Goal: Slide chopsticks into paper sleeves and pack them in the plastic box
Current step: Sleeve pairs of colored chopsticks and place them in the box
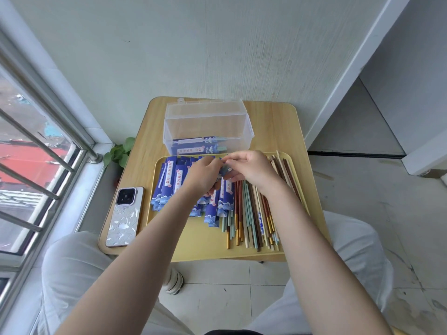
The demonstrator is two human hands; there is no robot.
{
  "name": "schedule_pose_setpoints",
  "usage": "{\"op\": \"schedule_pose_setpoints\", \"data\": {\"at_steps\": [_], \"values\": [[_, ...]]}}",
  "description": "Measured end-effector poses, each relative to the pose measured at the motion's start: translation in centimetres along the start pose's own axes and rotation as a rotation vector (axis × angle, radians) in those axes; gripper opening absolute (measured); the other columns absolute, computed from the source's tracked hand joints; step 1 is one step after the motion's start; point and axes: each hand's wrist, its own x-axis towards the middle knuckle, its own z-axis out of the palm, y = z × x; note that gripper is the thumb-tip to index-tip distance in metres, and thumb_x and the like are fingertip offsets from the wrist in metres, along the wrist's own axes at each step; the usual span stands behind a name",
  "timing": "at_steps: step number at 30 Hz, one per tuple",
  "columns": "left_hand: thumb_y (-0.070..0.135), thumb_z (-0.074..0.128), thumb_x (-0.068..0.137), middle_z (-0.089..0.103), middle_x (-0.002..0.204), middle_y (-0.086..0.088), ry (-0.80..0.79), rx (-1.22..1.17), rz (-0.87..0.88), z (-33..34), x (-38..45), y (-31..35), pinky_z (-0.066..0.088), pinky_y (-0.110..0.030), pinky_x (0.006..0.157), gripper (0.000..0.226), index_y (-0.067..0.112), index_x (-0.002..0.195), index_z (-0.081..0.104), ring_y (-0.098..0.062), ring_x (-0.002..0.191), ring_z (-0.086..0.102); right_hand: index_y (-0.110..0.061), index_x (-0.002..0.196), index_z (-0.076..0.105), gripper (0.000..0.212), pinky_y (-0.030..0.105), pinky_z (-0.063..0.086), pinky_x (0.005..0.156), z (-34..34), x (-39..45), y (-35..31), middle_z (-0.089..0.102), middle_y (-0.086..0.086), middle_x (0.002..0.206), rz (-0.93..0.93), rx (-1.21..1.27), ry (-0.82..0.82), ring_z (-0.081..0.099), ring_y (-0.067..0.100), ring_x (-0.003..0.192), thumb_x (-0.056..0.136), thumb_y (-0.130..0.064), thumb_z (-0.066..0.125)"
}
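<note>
Paper sleeve [225, 169], thin, light, easily creased, pinched between left hand [202, 176] and right hand [251, 169] above tray [193, 243] far edge, best held near its open mouth; chopsticks [251, 213], stiff and smooth, along right edge; plastic box [208, 126] beyond.

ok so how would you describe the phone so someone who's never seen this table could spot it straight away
Start at the small wooden table against the wall and find the yellow tray that fills its near half. The phone lies flat on the bare wood just left of that tray, near the window. It is the only thing there with a square camera block and a shiny white patterned back.
</note>
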Motion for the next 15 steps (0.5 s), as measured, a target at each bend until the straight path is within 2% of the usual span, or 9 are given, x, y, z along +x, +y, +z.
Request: {"op": "schedule_pose_setpoints", "data": {"at_steps": [2, 4, 7, 9, 11, 15], "values": [[0.025, 0.039, 0.095, 0.06, 0.056, -0.005, 0.025, 0.122, 0.061, -0.9, 0.9, 1.1, 0.043, -0.034, 0.051, 0.021, 0.01, 0.092, 0.053, -0.023, 0.044, 0.052, -0.007, 0.1, 0.07, 0.011, 0.035, 0.062, 0.075, -0.2, 0.6, -1.2, 0.074, 0.013, 0.087, 0.061, 0.14, -0.041, 0.074, 0.027, 0.076, 0.097, -0.003, 0.061], [0.027, 0.039, 0.097, 0.067, 0.075, -0.005, 0.11, 0.251, 0.141, -1.8, 1.9, 2.4, 0.05, -0.038, 0.065, 0.022, 0.014, 0.106, 0.054, -0.022, 0.062, 0.062, -0.002, 0.104, 0.067, 0.01, 0.033, 0.062, 0.075, -0.4, 1.5, -2.5, 0.074, 0.016, 0.09, 0.084, 0.261, -0.007, 0.074, 0.028, 0.077, 0.096, -0.001, 0.062], [0.025, 0.042, 0.099, 0.062, 0.115, -0.003, 0.377, 0.235, 0.25, -3.3, 3.8, 3.0, 0.049, -0.038, 0.086, 0.03, 0.016, 0.127, 0.05, -0.021, 0.099, 0.06, -0.005, 0.101, 0.067, 0.008, 0.035, 0.062, 0.078, -1.1, 3.0, -4.0, 0.075, 0.014, 0.096, 0.048, 0.354, 0.212, 0.076, 0.028, 0.081, 0.094, -0.004, 0.065], [0.023, 0.045, 0.099, 0.056, 0.13, -0.003, 0.503, 0.231, 0.235, -4.3, 5.4, 2.2, 0.044, -0.036, 0.095, 0.034, 0.014, 0.131, 0.051, -0.017, 0.108, 0.054, -0.009, 0.096, 0.067, 0.005, 0.034, 0.062, 0.077, -2.0, 4.8, -4.6, 0.075, 0.011, 0.093, 0.006, 0.361, 0.387, 0.076, 0.026, 0.08, 0.093, -0.005, 0.066], [0.022, 0.048, 0.098, 0.057, 0.132, -0.002, 0.488, 0.303, 0.189, -4.8, 7.0, 1.1, 0.045, -0.039, 0.098, 0.031, 0.014, 0.127, 0.057, -0.018, 0.108, 0.056, -0.005, 0.099, 0.066, 0.005, 0.033, 0.062, 0.076, -2.3, 7.2, -4.9, 0.074, 0.013, 0.093, 0.006, 0.323, 0.481, 0.076, 0.024, 0.077, 0.094, -0.004, 0.065], [0.024, 0.059, 0.096, 0.067, 0.118, -0.003, 0.373, 0.454, 0.223, -4.6, 8.6, -0.9, 0.046, -0.039, 0.097, 0.022, 0.017, 0.111, 0.073, -0.021, 0.109, 0.058, -0.001, 0.106, 0.064, 0.011, 0.028, 0.062, 0.069, -0.6, 11.5, -4.9, 0.073, 0.015, 0.094, 0.09, 0.091, 0.402, 0.075, 0.018, 0.07, 0.096, -0.005, 0.063]]}}
